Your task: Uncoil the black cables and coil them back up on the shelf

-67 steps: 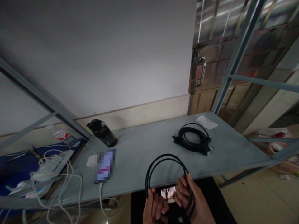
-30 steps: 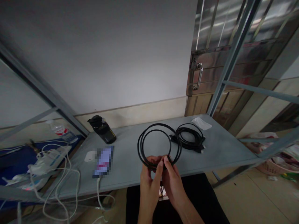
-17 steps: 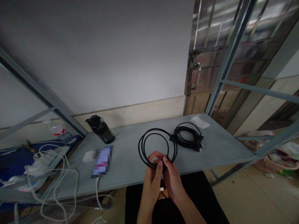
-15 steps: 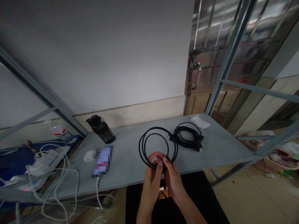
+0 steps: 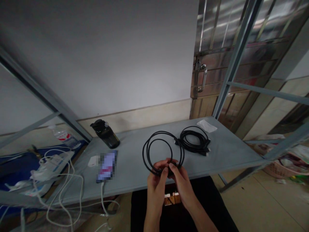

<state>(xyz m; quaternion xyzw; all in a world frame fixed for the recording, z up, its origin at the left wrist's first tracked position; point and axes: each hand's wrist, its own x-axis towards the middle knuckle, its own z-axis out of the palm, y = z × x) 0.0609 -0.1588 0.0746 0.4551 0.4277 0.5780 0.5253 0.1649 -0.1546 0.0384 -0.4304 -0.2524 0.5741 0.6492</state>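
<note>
Head view: left hand [image 5: 156, 179] and right hand [image 5: 181, 178] angle inward, grip pinching black cable [image 5: 148, 152].

We look from one head-worn camera, forward and down over the gray tabletop [image 5: 131, 164], toward the wall [image 5: 108, 61]. Near us, at bottom centre, we see the left hand [image 5: 157, 182] and right hand [image 5: 180, 180]; farther off, at upper right, the door [image 5: 218, 72].

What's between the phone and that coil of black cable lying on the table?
In the head view, a looped black cable, held by the left hand and right hand, shows between the phone and the coil, overlapping the coil's edge.
</note>
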